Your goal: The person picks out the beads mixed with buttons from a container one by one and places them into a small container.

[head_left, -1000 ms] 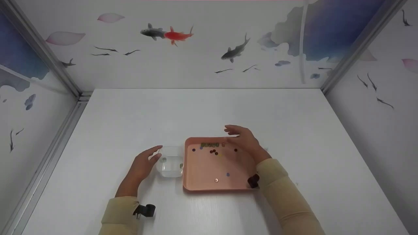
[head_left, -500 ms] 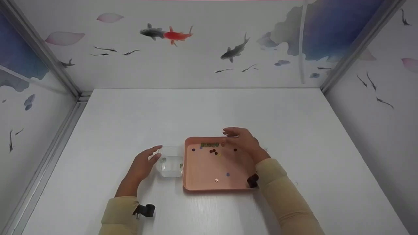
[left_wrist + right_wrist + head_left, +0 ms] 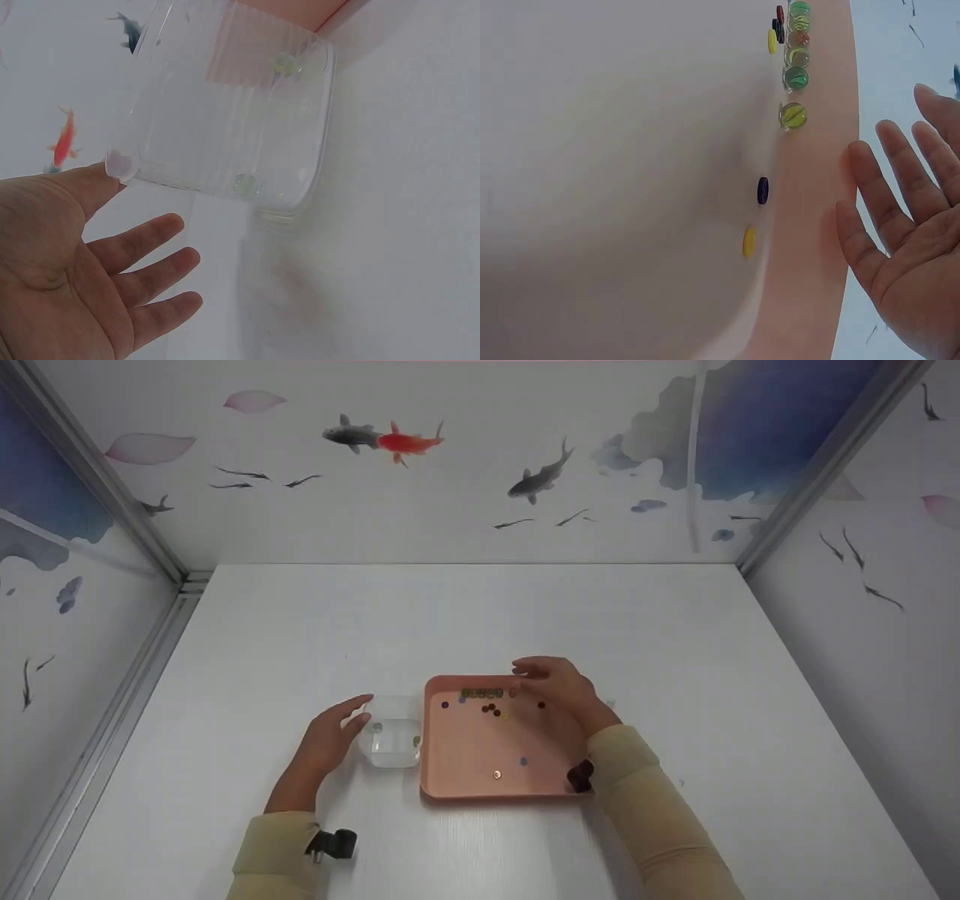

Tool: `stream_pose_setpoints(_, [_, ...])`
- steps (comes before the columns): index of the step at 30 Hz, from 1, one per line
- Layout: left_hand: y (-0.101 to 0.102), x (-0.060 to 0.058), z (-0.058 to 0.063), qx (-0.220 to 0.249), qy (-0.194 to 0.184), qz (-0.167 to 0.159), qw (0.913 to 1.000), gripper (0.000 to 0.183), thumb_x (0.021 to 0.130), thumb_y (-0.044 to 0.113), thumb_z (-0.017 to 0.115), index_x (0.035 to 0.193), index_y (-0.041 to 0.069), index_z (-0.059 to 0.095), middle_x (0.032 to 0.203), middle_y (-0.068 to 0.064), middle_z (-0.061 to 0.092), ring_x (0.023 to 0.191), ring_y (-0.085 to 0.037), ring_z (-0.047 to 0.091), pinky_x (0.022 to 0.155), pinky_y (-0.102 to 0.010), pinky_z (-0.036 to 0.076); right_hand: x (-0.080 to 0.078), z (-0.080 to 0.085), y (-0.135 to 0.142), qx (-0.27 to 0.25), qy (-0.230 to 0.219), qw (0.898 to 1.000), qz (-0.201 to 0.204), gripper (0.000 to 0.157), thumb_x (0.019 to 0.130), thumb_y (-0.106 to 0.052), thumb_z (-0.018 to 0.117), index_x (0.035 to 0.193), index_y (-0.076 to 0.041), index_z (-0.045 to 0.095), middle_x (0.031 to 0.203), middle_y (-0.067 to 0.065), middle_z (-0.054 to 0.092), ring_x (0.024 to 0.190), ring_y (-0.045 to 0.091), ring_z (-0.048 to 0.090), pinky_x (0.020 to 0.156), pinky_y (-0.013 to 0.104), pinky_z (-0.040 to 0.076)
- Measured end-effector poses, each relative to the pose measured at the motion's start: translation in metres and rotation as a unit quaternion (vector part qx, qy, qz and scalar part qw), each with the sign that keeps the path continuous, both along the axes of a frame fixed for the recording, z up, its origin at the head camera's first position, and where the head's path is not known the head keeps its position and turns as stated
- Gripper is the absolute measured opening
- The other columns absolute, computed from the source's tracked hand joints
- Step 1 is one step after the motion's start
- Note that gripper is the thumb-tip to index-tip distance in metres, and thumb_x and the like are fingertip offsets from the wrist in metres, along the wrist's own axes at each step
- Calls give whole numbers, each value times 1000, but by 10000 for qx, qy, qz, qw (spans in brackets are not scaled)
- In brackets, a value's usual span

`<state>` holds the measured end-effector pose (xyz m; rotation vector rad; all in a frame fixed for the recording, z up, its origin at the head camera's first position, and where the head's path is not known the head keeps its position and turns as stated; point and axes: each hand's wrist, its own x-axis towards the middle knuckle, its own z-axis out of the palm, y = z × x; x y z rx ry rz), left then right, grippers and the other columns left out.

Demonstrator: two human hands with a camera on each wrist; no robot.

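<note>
My left hand [image 3: 328,742] is beside a clear plastic box [image 3: 225,112], fingers extended. One fingertip touches a corner of the box in the left wrist view; the other fingers are spread apart from it. Inside the box are a yellowish marble [image 3: 286,64] and a pale marble [image 3: 245,184]. My right hand [image 3: 919,247] holds nothing, its fingers loosely extended at the far rim of a pink tray [image 3: 465,780]. Whether its fingertips touch the rim, I cannot tell. Several marbles line the tray's far wall, with a yellow-swirled marble [image 3: 793,115] nearest that hand.
Small flat discs lie scattered in the tray, among them a dark disc [image 3: 763,190], a yellow disc [image 3: 749,242] and a blue disc [image 3: 523,761]. Box and tray stand side by side on a white table [image 3: 480,615], enclosed by patterned walls [image 3: 450,510].
My right hand has shifted slightly down and its fingers a little left. The left hand, box and tray contents have stayed in place.
</note>
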<state>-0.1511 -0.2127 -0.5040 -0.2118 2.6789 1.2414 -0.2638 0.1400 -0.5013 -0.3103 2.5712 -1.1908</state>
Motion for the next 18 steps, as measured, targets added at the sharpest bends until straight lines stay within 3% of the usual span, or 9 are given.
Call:
stream_pose_setpoints(8, [-1,0,0,-27,-24,14,10000,45,102,28,50,145,16,46,150,-17,40,139,-41,32,113,-56,26,-1,1,0,347,-288,9990,-65,48,82,-44,75,125,-24,66,125,0,65,124,23,53,107,51,38])
stream_pose_setpoints(18, [1,0,1,-130,-31,57,9999,44,102,28,50,144,17,46,150,-16,41,138,-41,34,113,-56,27,2,2,-4,534,-656,9960,-278,37,84,-39,75,119,-29,69,124,-3,65,123,22,53,107,49,39])
